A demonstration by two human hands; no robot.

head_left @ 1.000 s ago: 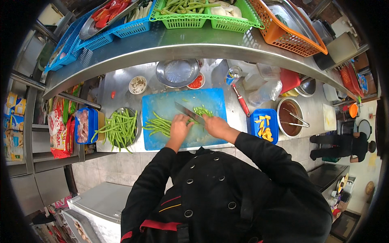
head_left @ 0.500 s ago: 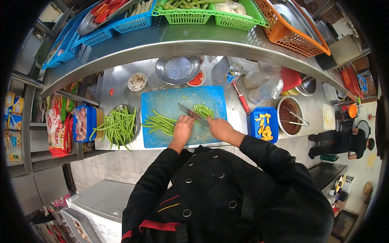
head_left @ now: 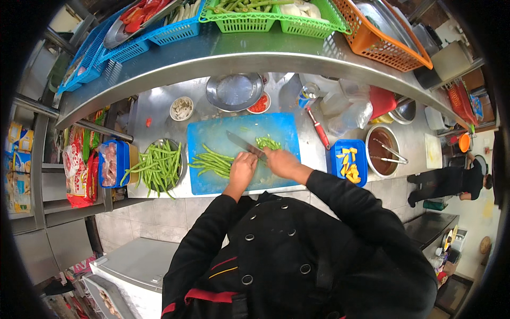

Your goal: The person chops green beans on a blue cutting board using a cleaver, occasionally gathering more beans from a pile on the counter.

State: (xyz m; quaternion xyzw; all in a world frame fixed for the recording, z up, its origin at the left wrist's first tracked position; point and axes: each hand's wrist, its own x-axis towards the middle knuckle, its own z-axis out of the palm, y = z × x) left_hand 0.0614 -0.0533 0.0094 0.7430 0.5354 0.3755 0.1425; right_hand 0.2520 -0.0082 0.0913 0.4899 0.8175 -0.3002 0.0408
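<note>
Right hand (head_left: 281, 162) grips knife (head_left: 241, 141) over blue cutting board (head_left: 210, 131); left hand (head_left: 244, 168) holds green beans (head_left: 211, 162).

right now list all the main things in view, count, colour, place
cutting board: one, blue, counter middle
beans: many, green, board and left bowl
knife: one, grey, over board
pan: one, silver, behind board
tool: one, red, right of board
tub: one, blue, right of board
tongs: one, silver, in pot
baskets: several, blue, green, orange, upper shelf
person: one, black clothes, far right
left hand: one, black-sleeved, on beans
right hand: one, black-sleeved, gripping knife
</note>
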